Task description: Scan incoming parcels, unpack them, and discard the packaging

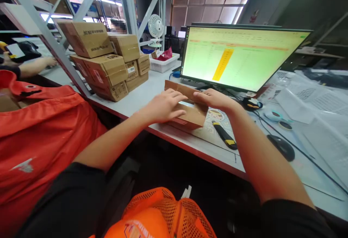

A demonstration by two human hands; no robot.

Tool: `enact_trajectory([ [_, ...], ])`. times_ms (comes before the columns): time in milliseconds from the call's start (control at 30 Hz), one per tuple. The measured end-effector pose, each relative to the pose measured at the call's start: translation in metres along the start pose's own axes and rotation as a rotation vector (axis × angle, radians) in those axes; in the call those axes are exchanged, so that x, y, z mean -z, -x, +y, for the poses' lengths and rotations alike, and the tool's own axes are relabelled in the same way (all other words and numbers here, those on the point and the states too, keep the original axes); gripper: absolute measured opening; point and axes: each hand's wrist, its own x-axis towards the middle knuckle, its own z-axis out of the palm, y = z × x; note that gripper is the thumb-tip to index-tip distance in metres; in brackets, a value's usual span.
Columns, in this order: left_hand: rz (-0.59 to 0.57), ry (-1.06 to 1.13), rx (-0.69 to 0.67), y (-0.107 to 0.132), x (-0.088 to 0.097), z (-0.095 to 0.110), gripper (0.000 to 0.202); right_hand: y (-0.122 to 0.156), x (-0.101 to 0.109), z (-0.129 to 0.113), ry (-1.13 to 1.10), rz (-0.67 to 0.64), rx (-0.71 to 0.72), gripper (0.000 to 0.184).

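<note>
A small brown cardboard box [193, 117] lies on the white table [152, 86] in front of the monitor, with clear tape along its top seam. My left hand [164, 104] rests flat on the box's near left part, fingers stretched toward the seam. Over the far right edge lies my right hand [214, 98], fingers extended and pressing on the flap. Neither hand lifts the box. A black and yellow utility knife [224, 135] lies on the table just right of the box.
A stack of sealed cardboard boxes [104, 62] stands at the left by a grey rack post. A monitor [239, 57] shows a green spreadsheet. A black mouse [281, 146], cables and plastic bags lie at right. A red bag [35, 133] sits at left; another person's arm [35, 66] reaches behind it.
</note>
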Motion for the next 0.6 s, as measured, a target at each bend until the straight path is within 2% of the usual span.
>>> enact_trajectory([
  [33,-0.133,-0.078,-0.001,-0.010,0.001,0.004,0.041,-0.006,0.000,-0.003,0.007,-0.010,-0.010,0.058],
  [100,-0.268,-0.187,0.039,-0.024,0.000,0.010,0.040,-0.015,-0.004,-0.006,0.020,0.003,-0.047,0.054],
  [167,-0.274,-0.247,0.035,-0.024,-0.003,0.016,0.023,-0.021,-0.008,-0.004,0.029,0.058,-0.095,0.053],
  [233,-0.268,-0.265,-0.022,-0.011,-0.007,0.024,0.011,-0.025,-0.012,0.000,0.037,0.117,-0.112,0.051],
  [300,-0.317,-0.179,-0.036,0.004,-0.009,0.028,0.018,-0.027,-0.014,0.005,0.045,0.148,-0.084,0.050],
  [367,-0.312,-0.036,0.024,0.010,-0.008,0.024,0.029,-0.027,-0.016,0.007,0.052,0.143,-0.045,0.051],
  [467,-0.259,-0.025,0.110,-0.011,0.000,0.006,0.028,-0.025,-0.017,0.005,0.055,0.138,-0.019,0.053],
  [600,-0.453,-0.253,0.027,-0.056,0.007,-0.014,0.057,-0.017,-0.020,0.006,0.031,0.142,0.028,0.053],
])
